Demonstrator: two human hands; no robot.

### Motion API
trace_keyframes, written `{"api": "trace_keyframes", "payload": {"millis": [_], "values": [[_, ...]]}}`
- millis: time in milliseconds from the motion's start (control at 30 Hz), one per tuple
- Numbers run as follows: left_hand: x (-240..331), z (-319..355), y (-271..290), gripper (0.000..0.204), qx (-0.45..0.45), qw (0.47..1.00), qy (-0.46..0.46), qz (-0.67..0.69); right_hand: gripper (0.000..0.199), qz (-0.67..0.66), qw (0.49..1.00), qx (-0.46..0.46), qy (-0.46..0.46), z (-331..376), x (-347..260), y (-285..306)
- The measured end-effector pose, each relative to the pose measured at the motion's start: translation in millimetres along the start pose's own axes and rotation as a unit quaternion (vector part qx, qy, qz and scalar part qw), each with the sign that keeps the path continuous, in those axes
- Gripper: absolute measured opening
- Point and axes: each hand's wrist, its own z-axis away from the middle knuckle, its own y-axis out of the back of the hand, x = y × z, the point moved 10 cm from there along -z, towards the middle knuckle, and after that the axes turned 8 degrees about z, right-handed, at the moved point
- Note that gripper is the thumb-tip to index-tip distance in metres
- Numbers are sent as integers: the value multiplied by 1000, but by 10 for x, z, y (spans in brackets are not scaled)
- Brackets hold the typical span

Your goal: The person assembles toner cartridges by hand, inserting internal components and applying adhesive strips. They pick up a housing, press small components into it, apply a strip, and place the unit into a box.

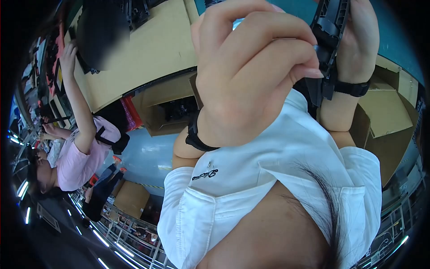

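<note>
A long black plastic part with ribs and slots stands lengthwise near the top of the view, close to my chest. My right hand holds it from its right side, the fingers partly cut off by the upper edge. My left hand is large in the foreground, its fingers curled into a pinch. Its fingertips meet the left side of the black part; whatever is between them is hidden. Each wrist wears a black band.
A tan worktop spans the upper left, with black parts at its far side. Below it an open cardboard box contains dark pieces. Another carton stands at right, by a teal surface. A co-worker in pink reaches over at left.
</note>
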Motion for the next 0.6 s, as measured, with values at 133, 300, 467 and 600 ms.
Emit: {"api": "trace_keyframes", "payload": {"millis": [133, 300, 467, 600], "values": [[15, 22, -7, 15, 1, 1000, -15, -27, 29, -13, 999, 28, -23, 12, 58, -62], [56, 5, -23, 16, -3, 998, -35, -44, 29, -6, 999, 35, -31, 31, 57, -45], [91, -7, -41, 18, -6, 997, -50, -55, 29, -8, 999, 34, -29, 35, 39, -54], [129, -18, -48, 19, -9, 996, -62, -63, 29, -8, 999, 37, -19, 39, 18, -52]]}}
